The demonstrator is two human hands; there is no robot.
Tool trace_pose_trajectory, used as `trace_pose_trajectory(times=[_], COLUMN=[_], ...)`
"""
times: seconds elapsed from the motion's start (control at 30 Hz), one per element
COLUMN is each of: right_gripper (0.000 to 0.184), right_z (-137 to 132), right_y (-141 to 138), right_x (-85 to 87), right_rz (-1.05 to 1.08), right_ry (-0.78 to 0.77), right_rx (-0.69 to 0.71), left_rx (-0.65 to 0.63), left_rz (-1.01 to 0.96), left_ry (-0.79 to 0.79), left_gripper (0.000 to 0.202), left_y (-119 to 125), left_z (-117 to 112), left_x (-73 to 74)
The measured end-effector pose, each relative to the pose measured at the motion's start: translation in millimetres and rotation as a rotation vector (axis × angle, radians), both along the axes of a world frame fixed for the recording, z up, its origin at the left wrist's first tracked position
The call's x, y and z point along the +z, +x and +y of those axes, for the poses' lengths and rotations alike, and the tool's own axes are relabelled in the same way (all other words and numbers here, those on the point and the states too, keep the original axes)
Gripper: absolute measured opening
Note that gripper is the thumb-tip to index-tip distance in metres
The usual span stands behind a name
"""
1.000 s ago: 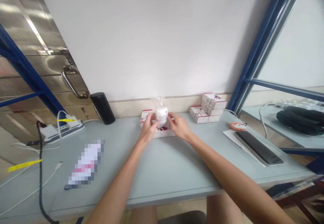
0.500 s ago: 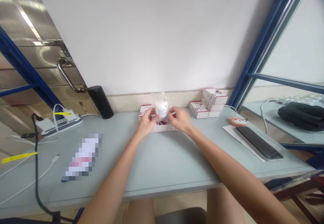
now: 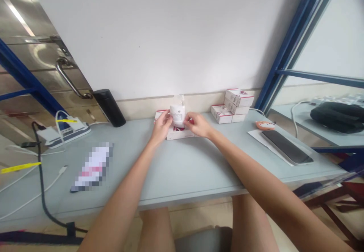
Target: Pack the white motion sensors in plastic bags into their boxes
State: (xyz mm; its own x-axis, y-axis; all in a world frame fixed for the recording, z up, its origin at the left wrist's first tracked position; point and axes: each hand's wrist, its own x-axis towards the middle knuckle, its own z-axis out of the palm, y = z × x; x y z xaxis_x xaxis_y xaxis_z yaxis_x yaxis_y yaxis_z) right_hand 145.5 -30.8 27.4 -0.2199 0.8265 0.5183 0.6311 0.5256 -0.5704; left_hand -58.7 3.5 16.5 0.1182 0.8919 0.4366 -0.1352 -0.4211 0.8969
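Fingertips [image 3: 168, 116] of both hands clamped on a white device [image 3: 178, 116], held over a red-and-white box [image 3: 180, 134] near the tabletop's [image 3: 170, 168] far edge. Left hand [image 3: 162, 127] and right hand [image 3: 197, 125] sit closer together than a moment earlier. A clear plastic bag [image 3: 179, 101] rises above the device, its underside hidden by fingers; box printing is unreadable. Stacked boxes [image 3: 237, 102] lie right — just apart.

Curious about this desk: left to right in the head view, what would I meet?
Power strip, black bottle, left hand, right hand, stacked red-trimmed white boxes, orange fox figure, black phone.
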Motion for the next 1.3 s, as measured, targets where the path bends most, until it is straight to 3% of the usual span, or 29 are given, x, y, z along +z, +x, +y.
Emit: trace_pose_trajectory(times=[0.17, 0.4, 0.57, 0.67, 0.8, 0.93, 0.97, 1.1, 1.3], right_gripper=[0.017, 0.044, 0.035, 0.029, 0.023, 0.013, 0.013, 0.048, 0.034], right_z=[1.0, -0.4, 2.3, 4.5, 5.5, 3.2, 2.0, -3.2, -2.1], right_y=[1.3, 0.1, 0.8, 1.7, 1.6, 2.8, 3.3, 4.1, 1.6], right_x=[-5.9, -6.7, -3.7, -4.7, -6.3, -5.8, -5.2, -2.4, -1.2], right_rz=[0.035, 0.139, 0.036, -0.031, -0.100, -0.091, -0.059, 0.115, 0.099], right_ry=[-0.084, -0.039, 0.081, 0.120, 0.107, 0.070, 0.065, 0.039, -0.068], right_rx=[0.007, 0.019, -0.025, -0.033, -0.034, -0.006, 0.011, 0.111, 0.030], left_rx=[-0.052, 0.029, 0.099, 0.090, -0.015, 0.005, 0.016, 0.016, 0.068], left_rz=[0.024, -0.020, 0.034, 0.080, 0.116, 0.235, 0.280, 0.455, 0.549], left_ry=[-0.001, -0.024, 0.136, 0.114, 0.010, 0.087, 0.093, 0.101, 0.206], left_gripper=[0.046, 0.055, 0.062, 0.072, 0.057, 0.049, 0.049, 0.048, 0.045], left_y=[0.2, 0.8, 3.6, 3.7, 2.0, -2.6, -3.9, -6.8, -5.0], left_z=[1.2, -8.7, -14.0, -14.5, -13.5, -10.2, -9.6, -9.5, -10.3], left_x=[-3.7, 4.3, 9.3, 8.9, 6.2, 3.9, 3.7, 1.6, -6.1])
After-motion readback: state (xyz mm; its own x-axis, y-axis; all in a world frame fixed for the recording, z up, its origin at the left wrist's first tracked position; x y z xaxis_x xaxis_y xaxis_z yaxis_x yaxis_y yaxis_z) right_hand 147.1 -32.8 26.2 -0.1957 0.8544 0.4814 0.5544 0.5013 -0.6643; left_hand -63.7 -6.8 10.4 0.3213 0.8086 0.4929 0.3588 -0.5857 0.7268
